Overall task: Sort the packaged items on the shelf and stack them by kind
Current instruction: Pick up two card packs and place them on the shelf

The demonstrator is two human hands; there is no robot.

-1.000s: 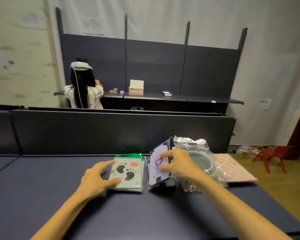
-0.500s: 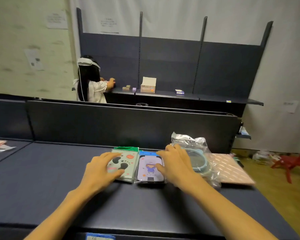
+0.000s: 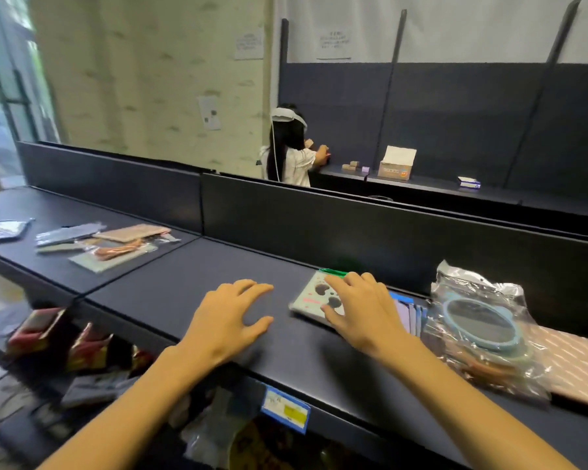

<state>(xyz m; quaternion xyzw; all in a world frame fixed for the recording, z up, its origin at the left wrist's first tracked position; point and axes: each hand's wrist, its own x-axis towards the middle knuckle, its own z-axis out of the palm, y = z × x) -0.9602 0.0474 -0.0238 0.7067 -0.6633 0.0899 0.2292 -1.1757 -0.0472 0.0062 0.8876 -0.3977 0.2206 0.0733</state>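
Mid-sort, centre frame: right hand (image 3: 360, 310) rests flat, fingers spread, on the pawprint packet (image 3: 314, 296); left hand (image 3: 226, 320) hovers spread, empty. Next, probably fetch the loose packets (image 3: 99, 240) at upper left

Dim, even indoor light with a greenish cast; daylight glows at the far left edge. Soft shadows lie under both forearms. The clear bag (image 3: 482, 320) shows glare. Wide-angle bending curves the edges, and the lower left corner is blurred.
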